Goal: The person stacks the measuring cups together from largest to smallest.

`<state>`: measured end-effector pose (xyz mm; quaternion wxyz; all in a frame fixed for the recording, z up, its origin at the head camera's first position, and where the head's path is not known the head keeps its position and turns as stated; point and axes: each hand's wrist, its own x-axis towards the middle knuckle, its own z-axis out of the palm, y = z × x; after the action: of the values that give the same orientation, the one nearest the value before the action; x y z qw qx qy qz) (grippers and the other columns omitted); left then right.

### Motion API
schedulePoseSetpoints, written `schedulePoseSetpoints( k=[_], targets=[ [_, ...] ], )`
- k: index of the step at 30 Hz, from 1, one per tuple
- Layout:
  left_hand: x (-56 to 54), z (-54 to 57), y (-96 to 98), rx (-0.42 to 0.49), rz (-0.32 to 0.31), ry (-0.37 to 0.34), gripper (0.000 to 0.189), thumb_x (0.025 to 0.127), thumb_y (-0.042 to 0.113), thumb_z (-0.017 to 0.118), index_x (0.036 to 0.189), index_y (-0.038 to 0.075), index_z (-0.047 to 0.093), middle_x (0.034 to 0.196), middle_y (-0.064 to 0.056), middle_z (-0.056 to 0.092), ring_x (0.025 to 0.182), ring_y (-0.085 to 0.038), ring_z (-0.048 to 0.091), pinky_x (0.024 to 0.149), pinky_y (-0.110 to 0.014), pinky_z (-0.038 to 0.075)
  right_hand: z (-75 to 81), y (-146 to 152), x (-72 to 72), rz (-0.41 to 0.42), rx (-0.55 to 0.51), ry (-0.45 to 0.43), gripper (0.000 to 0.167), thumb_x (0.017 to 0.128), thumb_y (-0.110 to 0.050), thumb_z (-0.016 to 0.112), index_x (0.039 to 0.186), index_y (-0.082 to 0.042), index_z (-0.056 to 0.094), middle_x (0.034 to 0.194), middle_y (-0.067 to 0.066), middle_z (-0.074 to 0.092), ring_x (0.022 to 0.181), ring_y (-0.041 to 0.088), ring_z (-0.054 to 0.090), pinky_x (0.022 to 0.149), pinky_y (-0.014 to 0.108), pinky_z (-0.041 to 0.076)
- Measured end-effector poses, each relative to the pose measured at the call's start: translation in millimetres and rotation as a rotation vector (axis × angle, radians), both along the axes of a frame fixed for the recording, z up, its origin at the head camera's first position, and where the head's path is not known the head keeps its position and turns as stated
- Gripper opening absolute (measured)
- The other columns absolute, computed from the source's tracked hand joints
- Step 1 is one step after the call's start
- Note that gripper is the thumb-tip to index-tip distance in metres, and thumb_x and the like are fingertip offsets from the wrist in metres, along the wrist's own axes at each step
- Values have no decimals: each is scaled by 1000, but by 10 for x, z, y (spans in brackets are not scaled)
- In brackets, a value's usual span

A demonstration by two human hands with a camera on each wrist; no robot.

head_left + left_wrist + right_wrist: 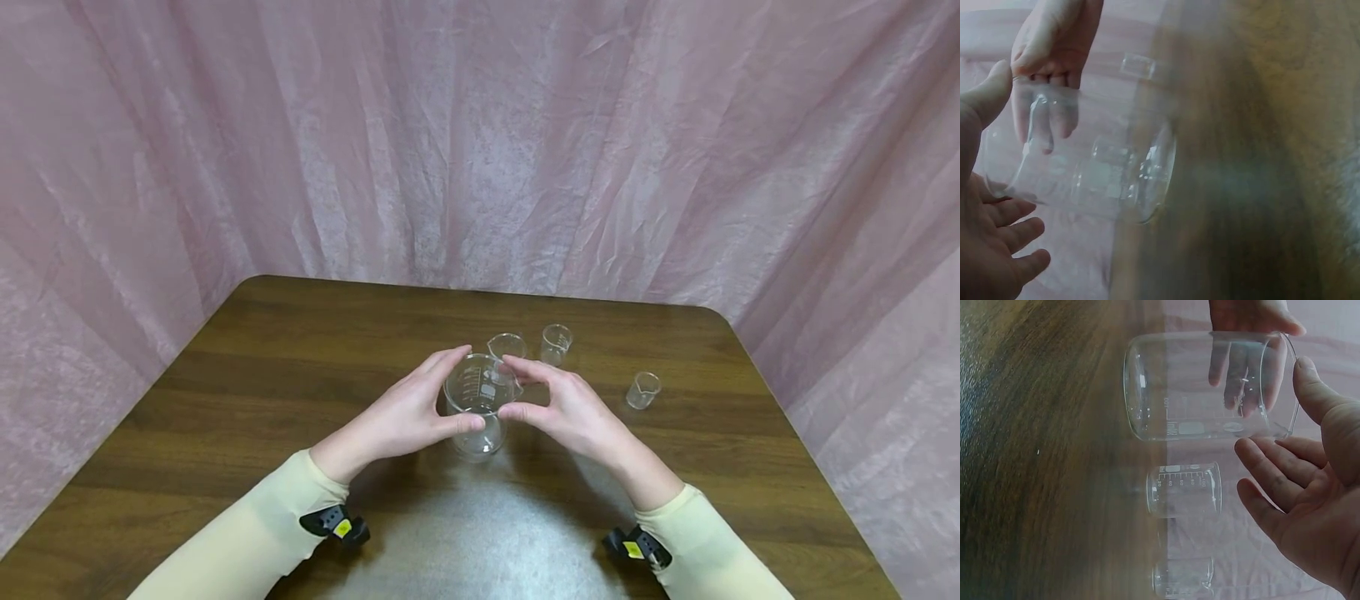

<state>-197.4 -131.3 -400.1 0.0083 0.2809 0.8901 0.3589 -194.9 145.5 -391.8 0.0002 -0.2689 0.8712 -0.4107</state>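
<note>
A large clear glass beaker stands upright between my two hands, with white graduations on its wall. My left hand holds its left side near the rim, thumb at the near edge and fingers reaching round the far side. From the right, my right hand grips the same rim, thumb and fingers spread around it. The right wrist view shows the right thumb on the rim of the large beaker. Whether its base touches the table cannot be told.
Behind the large beaker stands another beaker, partly hidden. A smaller beaker is just right of that one, and a third small beaker stands farther right. Beyond the brown wooden table hangs a pink curtain.
</note>
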Motion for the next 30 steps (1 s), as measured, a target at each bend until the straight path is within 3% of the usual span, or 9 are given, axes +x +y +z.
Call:
schedulePoseSetpoints(
  k=[8,19,30],
  targets=[
    [30,-27,58,26,52,12,103,91,48,91,171,12,36,166,-18,47,146,-39,55,116,-62,46,0,-4,-20,11,-10,-11,72,97,-34,88,161,-15,58,151,-1,68,135,23,66,113,62,48],
    [20,-83,72,80,66,38,94,91,51,91,164,13,45,161,-14,53,142,-37,59,115,-58,49,-10,-25,-34,19,2,-6,73,97,-35,88,161,-17,58,151,-4,68,135,23,65,114,57,48],
    [3,-134,97,97,65,78,87,90,50,91,157,11,51,156,-16,57,140,-35,60,112,-57,50,34,37,-90,-20,19,21,66,98,-29,87,157,-15,62,149,3,69,132,26,69,114,58,48]
  ],
)
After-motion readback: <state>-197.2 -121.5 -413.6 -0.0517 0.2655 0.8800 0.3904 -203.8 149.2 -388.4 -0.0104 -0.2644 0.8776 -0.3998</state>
